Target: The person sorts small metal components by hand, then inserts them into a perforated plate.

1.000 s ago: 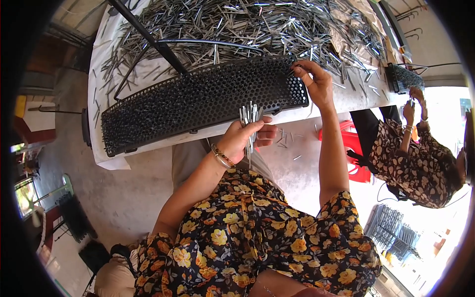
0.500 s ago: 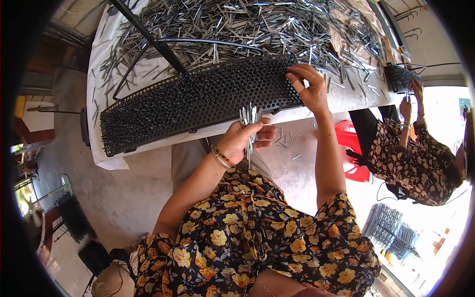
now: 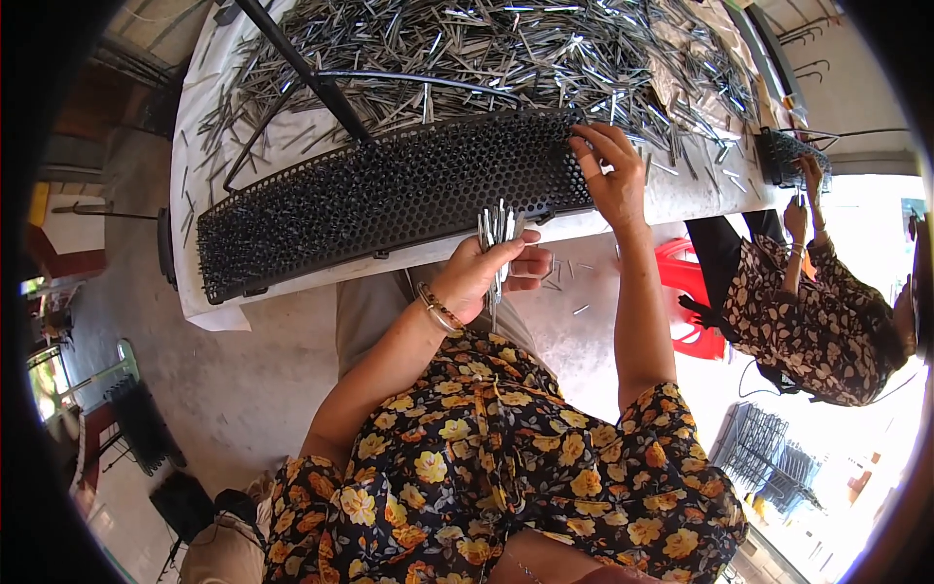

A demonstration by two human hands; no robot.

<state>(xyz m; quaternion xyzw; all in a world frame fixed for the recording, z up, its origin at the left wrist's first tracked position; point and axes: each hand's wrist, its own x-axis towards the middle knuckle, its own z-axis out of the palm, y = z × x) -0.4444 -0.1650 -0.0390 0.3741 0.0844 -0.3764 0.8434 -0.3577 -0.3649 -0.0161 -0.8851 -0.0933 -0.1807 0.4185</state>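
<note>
At the left, the white-covered desk [image 3: 199, 309] shows a band of its cover with scattered strips, between its left edge and the end of a long, black perforated panel [image 3: 389, 219]. This panel lies along the desk's front edge, reaching from near the front left corner toward the right. Its left end is dense with small dark pieces standing in the holes, so that part looks done; they run on along the rear side. Toward the front of the middle and right, rows of holes show bare, so I judge that a fair share is left.

A black bar [image 3: 302, 73] slants down to the panel's rear edge and, with a bent rod [image 3: 418, 78], limits the room behind it. Beyond, a heap of metal strips [image 3: 467, 54] spreads toward the desk's rear edge.

Just off the front edge, where there is open room above the lap, the left hand [image 3: 475, 275] has its thumb closed over an upright bundle of strips [image 3: 498, 229]. At the panel's right end, the right hand [image 3: 615, 185] keeps thumb and forefinger narrow; whether they pinch a piece I cannot tell. A strip of white cover lies right of it, then a co-worker's hands [image 3: 809, 180] at a second panel [image 3: 781, 156].
</note>
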